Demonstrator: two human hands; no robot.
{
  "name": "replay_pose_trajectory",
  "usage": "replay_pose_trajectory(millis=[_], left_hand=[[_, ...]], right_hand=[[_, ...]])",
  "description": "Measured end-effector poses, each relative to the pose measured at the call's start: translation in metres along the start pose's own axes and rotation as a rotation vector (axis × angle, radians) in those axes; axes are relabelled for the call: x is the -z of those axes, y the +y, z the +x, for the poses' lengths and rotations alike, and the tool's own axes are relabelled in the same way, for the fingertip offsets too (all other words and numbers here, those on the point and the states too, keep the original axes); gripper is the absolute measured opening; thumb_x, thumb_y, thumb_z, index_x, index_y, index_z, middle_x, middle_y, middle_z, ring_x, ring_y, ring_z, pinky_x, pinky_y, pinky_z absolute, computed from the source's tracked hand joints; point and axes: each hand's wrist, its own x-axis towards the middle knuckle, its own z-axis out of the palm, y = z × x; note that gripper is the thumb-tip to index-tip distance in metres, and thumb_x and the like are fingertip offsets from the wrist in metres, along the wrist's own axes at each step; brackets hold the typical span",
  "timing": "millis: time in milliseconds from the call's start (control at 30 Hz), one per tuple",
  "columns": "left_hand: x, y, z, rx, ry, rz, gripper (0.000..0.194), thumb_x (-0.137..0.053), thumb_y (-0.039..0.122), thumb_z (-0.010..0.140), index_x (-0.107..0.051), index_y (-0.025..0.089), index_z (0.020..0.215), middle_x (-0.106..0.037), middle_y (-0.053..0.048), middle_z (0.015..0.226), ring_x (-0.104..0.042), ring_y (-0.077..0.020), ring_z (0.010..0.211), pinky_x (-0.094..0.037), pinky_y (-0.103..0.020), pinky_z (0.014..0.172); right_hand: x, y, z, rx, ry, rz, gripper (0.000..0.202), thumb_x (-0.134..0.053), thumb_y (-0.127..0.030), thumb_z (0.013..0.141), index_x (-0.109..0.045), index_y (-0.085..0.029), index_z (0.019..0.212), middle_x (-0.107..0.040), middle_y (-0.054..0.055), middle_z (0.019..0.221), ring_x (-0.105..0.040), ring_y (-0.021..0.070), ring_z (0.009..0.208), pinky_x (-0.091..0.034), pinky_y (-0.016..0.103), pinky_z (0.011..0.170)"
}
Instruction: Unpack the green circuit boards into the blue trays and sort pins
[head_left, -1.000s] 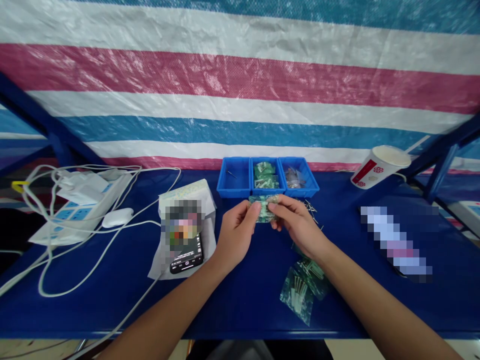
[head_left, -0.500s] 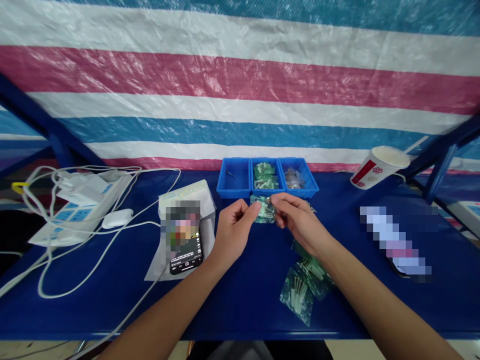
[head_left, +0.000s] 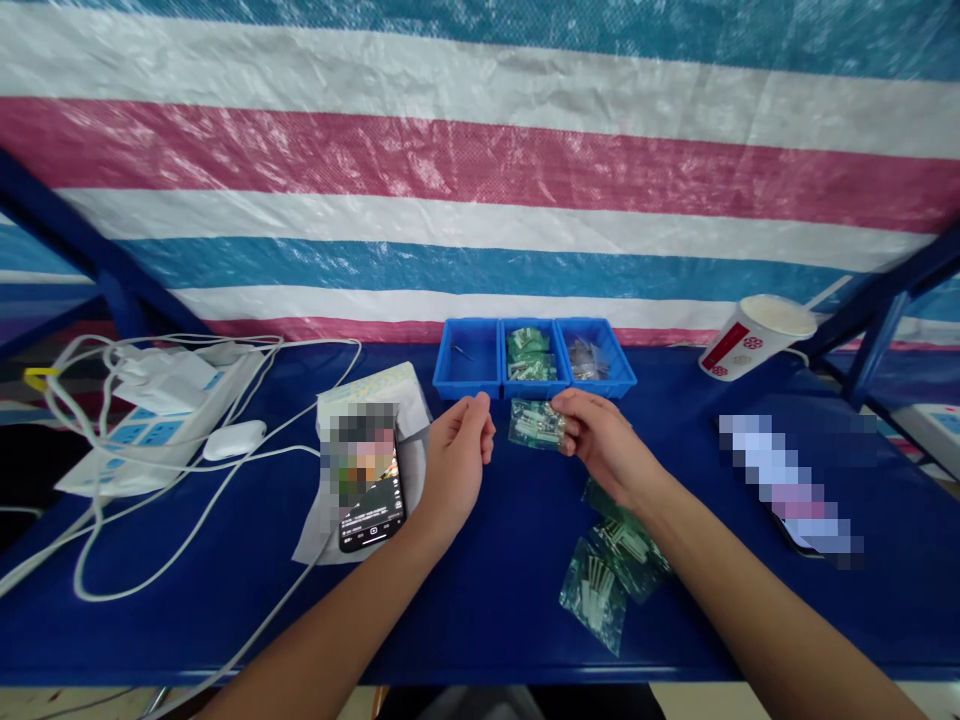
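Observation:
A small clear green bag with pale pieces inside hangs from my right hand, pinched at its right end between thumb and fingers. To the left of the bag, my left hand is closed, thumb against the curled fingers; whether anything is between them is too small to tell. Behind the hands stand three blue bins: the left one holds a small thin item, the middle one green bags, the right one clear bags. More filled green bags lie by my right forearm.
A lit phone rests on white paper at the left, near a power strip, tangled white cables and a white case. At the right are a paper cup and another phone.
My left hand has let go of the bag and moved a little left, its fingers now closed. The bag stays in my right hand.

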Motion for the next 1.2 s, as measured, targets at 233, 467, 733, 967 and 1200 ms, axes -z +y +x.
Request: replay_pose_trajectory(millis=[233,467,733,967,1200], left_hand=[[-0.0030,0.0042,-0.0017,0.013,-0.003,0.004,0.039,-0.058,0.039,0.090,-0.044,0.019,0.060,-0.038,0.007,0.052,-0.037,-0.0063,0.046,-0.028,-0.021,0.047],[-0.0013,0.0016,-0.0017,0.006,-0.041,0.032,0.040,-0.057,0.039,0.091,-0.044,0.019,0.060,-0.039,0.007,0.052,-0.037,-0.0066,0.047,-0.029,-0.021,0.049],[-0.0034,0.0010,-0.0016,-0.030,-0.072,0.038,0.006,-0.056,0.021,0.081,-0.059,0.018,0.077,-0.063,0.002,0.072,-0.057,-0.0099,0.062,-0.037,-0.021,0.052],[-0.0029,-0.0012,-0.0015,-0.087,-0.050,0.068,0.010,-0.056,0.015,0.073,-0.059,0.020,0.082,-0.068,0.001,0.071,-0.063,-0.0128,0.067,-0.040,-0.023,0.055],[-0.0026,0.0015,-0.0031,-0.090,-0.047,0.113,0.013,-0.057,0.017,0.070,-0.062,0.020,0.081,-0.066,0.002,0.071,-0.060,-0.0135,0.066,-0.039,-0.023,0.054]], right_hand=[[0.0007,-0.0041,0.0022,-0.014,0.012,0.093,0.026,-0.076,-0.031,0.073,-0.053,-0.020,0.068,-0.037,-0.008,0.055,-0.039,0.0082,0.047,-0.033,0.025,0.049],[0.0009,-0.0051,0.0014,-0.020,0.042,0.143,0.026,-0.077,-0.031,0.072,-0.053,-0.020,0.070,-0.039,-0.008,0.055,-0.040,0.0077,0.047,-0.032,0.024,0.048],[0.0000,-0.0062,0.0016,0.008,0.063,0.127,0.023,-0.077,-0.031,0.072,-0.056,-0.020,0.073,-0.041,-0.008,0.055,-0.040,0.0080,0.047,-0.033,0.024,0.049],[-0.0015,-0.0059,0.0017,0.011,0.078,0.115,0.024,-0.077,-0.031,0.071,-0.056,-0.020,0.072,-0.041,-0.008,0.054,-0.039,0.0083,0.046,-0.032,0.025,0.048],[0.0003,-0.0032,0.0030,0.022,0.069,0.116,0.023,-0.078,-0.032,0.071,-0.059,-0.020,0.073,-0.041,-0.008,0.054,-0.041,0.0083,0.046,-0.032,0.025,0.048]])
